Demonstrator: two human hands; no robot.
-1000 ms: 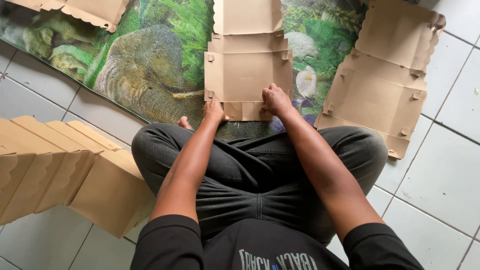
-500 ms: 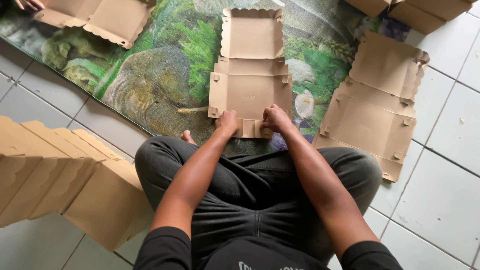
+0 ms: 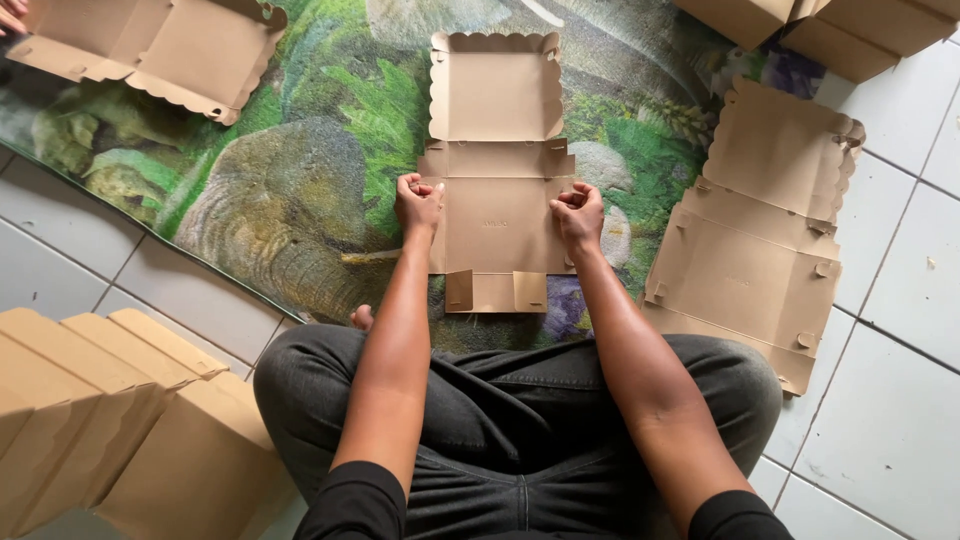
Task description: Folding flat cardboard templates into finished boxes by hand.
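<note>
Landmark: flat brown cardboard box blank with scalloped far edge (image 3: 497,205), lying unfolded on the printed green mat with an elephant picture (image 3: 270,200), straight ahead of the crossed legs in dark trousers (image 3: 500,420).
Left hand (image 3: 418,202): curled into a loose fist at the blank's left edge, level with its middle panel; fingertips pinching the left side flap; knuckles up.
Right hand (image 3: 579,211): curled likewise at the blank's right edge, opposite the left hand; fingers pinching the right side flap.
Blank condition: far panel lying open and flat; near end showing two small tabs turned up, just short of the knees.
Right of blank: second unfolded brown cardboard blank (image 3: 760,240), set at an angle, half on the mat, half on the pale floor tiles (image 3: 890,420); apart from the landmark.
Far left of blank: third open cardboard blank (image 3: 150,45) on the mat's far corner, another person's fingertips (image 3: 12,14) touching its edge.
Far right of blank: folded cardboard boxes (image 3: 830,25) at the frame's top edge.
Near left of blank: row of stacked folded cardboard boxes (image 3: 110,420) on the tiles, beside the left knee.
</note>
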